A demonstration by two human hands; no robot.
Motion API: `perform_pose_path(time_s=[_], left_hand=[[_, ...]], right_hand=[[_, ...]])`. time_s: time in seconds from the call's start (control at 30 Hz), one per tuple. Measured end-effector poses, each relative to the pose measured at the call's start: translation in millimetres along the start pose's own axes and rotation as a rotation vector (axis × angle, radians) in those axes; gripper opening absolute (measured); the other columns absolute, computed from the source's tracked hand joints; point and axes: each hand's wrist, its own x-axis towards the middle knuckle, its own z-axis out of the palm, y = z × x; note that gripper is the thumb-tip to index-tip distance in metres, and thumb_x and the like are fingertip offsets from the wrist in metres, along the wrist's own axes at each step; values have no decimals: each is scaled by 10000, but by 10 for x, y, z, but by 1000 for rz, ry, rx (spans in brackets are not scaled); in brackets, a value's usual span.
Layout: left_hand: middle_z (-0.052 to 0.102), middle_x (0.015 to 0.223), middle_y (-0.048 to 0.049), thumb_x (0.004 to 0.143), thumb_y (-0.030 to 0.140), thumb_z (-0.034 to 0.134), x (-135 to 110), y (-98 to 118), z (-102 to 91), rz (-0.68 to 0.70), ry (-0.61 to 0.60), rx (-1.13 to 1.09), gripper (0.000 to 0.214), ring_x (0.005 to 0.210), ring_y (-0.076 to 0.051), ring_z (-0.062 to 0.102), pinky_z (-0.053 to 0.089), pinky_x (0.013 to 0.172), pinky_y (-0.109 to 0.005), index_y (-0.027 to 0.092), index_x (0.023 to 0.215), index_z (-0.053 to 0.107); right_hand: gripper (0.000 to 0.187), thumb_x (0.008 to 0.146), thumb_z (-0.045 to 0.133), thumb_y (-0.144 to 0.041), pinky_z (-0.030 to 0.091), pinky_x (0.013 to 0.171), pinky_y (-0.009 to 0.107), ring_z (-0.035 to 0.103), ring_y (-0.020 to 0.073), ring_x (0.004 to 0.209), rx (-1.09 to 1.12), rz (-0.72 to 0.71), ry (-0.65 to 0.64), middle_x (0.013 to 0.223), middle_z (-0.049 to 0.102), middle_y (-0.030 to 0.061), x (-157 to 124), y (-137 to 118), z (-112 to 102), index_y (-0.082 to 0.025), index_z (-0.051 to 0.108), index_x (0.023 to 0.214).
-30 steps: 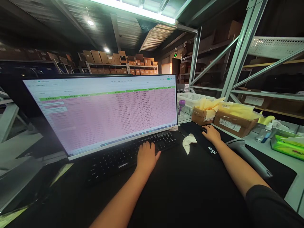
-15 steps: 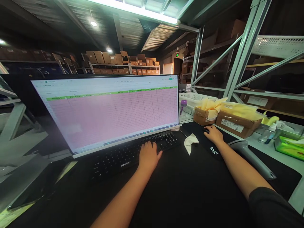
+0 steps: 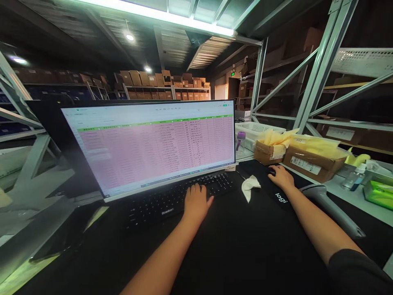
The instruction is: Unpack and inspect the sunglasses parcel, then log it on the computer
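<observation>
Refilled with row text since half a second ago, and shifted slightly rightward in view: monitor (image 3: 153, 153). Left hand (image 3: 197, 201) loosely spread on the keyboard (image 3: 153, 205) below it; right hand (image 3: 283, 178) curled around the mouse (image 3: 271, 172), beyond white tissue (image 3: 251, 187). Could mistype through an unmeant keypress, or lose the row through a nudged mouse.

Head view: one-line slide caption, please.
Left hand on a black keyboard, right hand on a dark mouse, before a monitor showing a pink spreadsheet.

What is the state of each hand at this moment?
Left hand: open, holding nothing, resting on the long black keyboard.
Right hand: closed over the small black computer mouse, holding it.
</observation>
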Motion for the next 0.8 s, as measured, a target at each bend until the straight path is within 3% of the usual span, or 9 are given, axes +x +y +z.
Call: perform_pose_path(time_s=[0.2, 0.4, 0.63, 0.8], left_hand=[[601, 1391, -258, 979, 450, 556, -1, -1, -1, 0, -8, -12, 521, 1273, -370, 563, 407, 1124, -504, 63, 1325, 608], [608, 1384, -245, 990, 453, 536, 6, 9, -15, 1, -22, 7, 514, 1278, -361, 564, 409, 1130, -493, 68, 1322, 612], [607, 1385, -231, 998, 460, 524, 6, 8, -28, -4, -31, 13, 513, 1282, -353, 560, 399, 1140, -486, 79, 1332, 608], [587, 1411, -254, 1000, 456, 523, 4, 20, -59, -5, -58, -15, 552, 1303, -372, 549, 390, 1156, -504, 43, 1359, 594]], right_hand=[[566, 874, 525, -450, 525, 890, 374, 639, 266, 1135, 4, -26, 32, 1356, 596, 88, 42, 37, 82, -307, 594, 1418], [509, 881, 518, -441, 500, 944, 375, 612, 268, 1189, 4, -70, 49, 1363, 596, 89, 140, 90, 220, -270, 627, 1348], [488, 864, 540, -452, 491, 902, 369, 626, 268, 1120, 7, -73, 75, 1269, 605, 123, 206, 143, 319, -207, 590, 1283], [527, 866, 555, -446, 489, 898, 373, 628, 270, 1111, 15, -77, 80, 1284, 601, 130, 208, 153, 330, -211, 559, 1337]])
